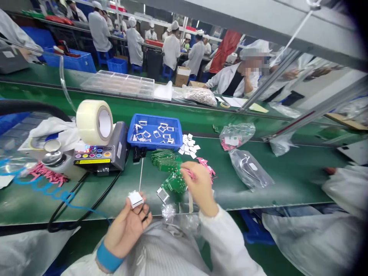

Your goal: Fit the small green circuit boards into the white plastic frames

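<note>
My left hand (128, 226), palm up with a blue wristband, holds a small white square piece (135, 199) between thumb and fingers near the bench's front edge. My right hand (198, 184) is closed in a pinch above the green circuit boards (174, 182). Pink shows at its fingertips, but I cannot make out what they hold. Behind that hand lies a pile of pink strips (211, 170). A white-framed piece (163, 195) rests by the boards' near side. Small white squares (189, 146) are scattered beside a blue tray (155, 146) of white frames.
At left, a roll of clear tape (94, 122) sits on a grey machine (119, 147) with lit buttons. A blue coiled hose (61, 195) and black cables cross the bench. Clear plastic bags (250, 168) lie at right. Behind a green ledge, several people in white work.
</note>
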{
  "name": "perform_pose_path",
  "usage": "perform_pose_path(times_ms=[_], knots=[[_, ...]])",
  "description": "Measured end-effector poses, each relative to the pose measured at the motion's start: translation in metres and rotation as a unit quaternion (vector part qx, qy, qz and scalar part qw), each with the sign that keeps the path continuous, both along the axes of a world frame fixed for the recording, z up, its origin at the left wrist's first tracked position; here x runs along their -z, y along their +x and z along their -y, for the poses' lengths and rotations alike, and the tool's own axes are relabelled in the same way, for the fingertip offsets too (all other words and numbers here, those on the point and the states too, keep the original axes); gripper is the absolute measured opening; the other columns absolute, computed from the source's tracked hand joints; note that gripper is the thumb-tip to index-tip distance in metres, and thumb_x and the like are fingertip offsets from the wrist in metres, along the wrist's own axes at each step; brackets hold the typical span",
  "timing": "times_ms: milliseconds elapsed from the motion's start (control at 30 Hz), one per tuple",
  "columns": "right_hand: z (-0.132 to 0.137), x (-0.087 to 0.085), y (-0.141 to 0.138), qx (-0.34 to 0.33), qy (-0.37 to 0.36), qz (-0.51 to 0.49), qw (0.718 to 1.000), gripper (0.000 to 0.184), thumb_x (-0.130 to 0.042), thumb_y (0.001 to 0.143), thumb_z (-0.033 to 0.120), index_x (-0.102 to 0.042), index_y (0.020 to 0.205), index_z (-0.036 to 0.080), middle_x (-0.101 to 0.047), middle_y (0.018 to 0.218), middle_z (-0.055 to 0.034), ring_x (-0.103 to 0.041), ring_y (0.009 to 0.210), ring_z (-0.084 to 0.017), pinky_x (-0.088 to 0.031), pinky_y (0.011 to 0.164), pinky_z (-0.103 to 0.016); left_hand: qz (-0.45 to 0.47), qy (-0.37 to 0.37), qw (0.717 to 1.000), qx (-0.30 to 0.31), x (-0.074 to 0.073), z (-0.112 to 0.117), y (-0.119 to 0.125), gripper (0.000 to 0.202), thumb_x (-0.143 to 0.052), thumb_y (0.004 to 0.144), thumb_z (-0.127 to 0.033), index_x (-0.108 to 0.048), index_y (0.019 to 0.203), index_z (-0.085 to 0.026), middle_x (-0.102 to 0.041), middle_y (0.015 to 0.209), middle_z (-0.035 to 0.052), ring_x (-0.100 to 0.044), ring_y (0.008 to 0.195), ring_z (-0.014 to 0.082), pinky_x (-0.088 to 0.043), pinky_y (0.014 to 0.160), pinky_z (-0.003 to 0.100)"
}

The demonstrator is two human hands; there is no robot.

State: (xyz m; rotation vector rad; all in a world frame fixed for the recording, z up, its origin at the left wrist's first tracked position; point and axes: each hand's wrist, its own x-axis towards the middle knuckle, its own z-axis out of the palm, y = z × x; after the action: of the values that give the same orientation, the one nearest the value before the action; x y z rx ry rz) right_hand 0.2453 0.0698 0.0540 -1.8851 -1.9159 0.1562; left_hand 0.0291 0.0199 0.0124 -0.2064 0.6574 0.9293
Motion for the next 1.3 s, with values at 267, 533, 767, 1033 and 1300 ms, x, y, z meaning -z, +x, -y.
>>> perform_pose_path(times_ms=[267, 533, 767, 1033, 1300], knots=[[-0.043, 0.049, 0.075, 0.146, -0.076, 0.087, 0.983, 0.013, -0.061, 0.074, 0.027, -0.07, 0.066, 0.023, -0.064, 0.084, -0.0076, -0.05, 0.081, -0.024, -0.027, 0.071, -0.037, 0.011, 0.059, 0.998, 0.016, 0.0, 0.002, 0.001, 0.03, -0.068, 0.069, -0.036, -0.065, 0.095, -0.021, -0.068, 0.079, 0.0009, -0.059, 0.071, 0.0137, -0.047, 0.078, 0.037], [-0.034, 0.015, 0.046, 0.11, 0.029, 0.074, 0.991, 0.022, -0.049, 0.084, 0.028, -0.069, 0.077, 0.02, -0.063, 0.091, -0.0088, -0.05, 0.091, -0.026, -0.022, 0.088, -0.051, -0.098, 0.152, 0.984, 0.003, -0.014, 0.005, -0.009, 0.034, -0.075, 0.06, -0.039, -0.071, 0.088, -0.019, -0.07, 0.081, 0.0047, -0.058, 0.081, 0.0172, -0.045, 0.083, 0.037], [0.031, -0.049, -0.047, -0.274, 0.198, -0.066, 0.939, 0.016, -0.057, 0.083, 0.028, -0.062, 0.068, 0.026, -0.064, 0.065, 0.0063, -0.053, 0.078, -0.015, -0.018, 0.101, -0.048, -0.13, 0.231, 0.964, 0.029, -0.024, 0.006, -0.012, 0.043, -0.074, 0.06, -0.044, -0.07, 0.094, -0.018, -0.073, 0.078, 0.0054, -0.061, 0.079, 0.0167, -0.042, 0.081, 0.03], [0.021, -0.043, -0.068, -0.383, 0.211, 0.002, 0.899, 0.02, -0.052, 0.084, 0.013, -0.06, 0.069, 0.023, -0.065, 0.069, 0.0087, -0.051, 0.088, -0.017, -0.01, 0.103, -0.057, -0.127, 0.235, 0.963, 0.033, -0.025, 0.006, -0.013, 0.038, -0.073, 0.063, -0.04, -0.07, 0.09, -0.014, -0.067, 0.07, 0.0021, -0.055, 0.066, 0.011, -0.041, 0.067, 0.023], [0.028, -0.019, -0.087, -0.342, 0.198, -0.117, 0.911, 0.018, -0.054, 0.083, 0.044, -0.064, 0.088, 0.03, -0.064, 0.096, 0.0003, -0.051, 0.091, -0.02, -0.023, 0.098, -0.054, -0.081, 0.183, 0.98, -0.022, -0.025, 0.006, -0.021, 0.035, -0.073, 0.063, -0.04, -0.07, 0.092, -0.022, -0.069, 0.085, 0.0026, -0.059, 0.079, 0.0143, -0.046, 0.074, 0.027]])
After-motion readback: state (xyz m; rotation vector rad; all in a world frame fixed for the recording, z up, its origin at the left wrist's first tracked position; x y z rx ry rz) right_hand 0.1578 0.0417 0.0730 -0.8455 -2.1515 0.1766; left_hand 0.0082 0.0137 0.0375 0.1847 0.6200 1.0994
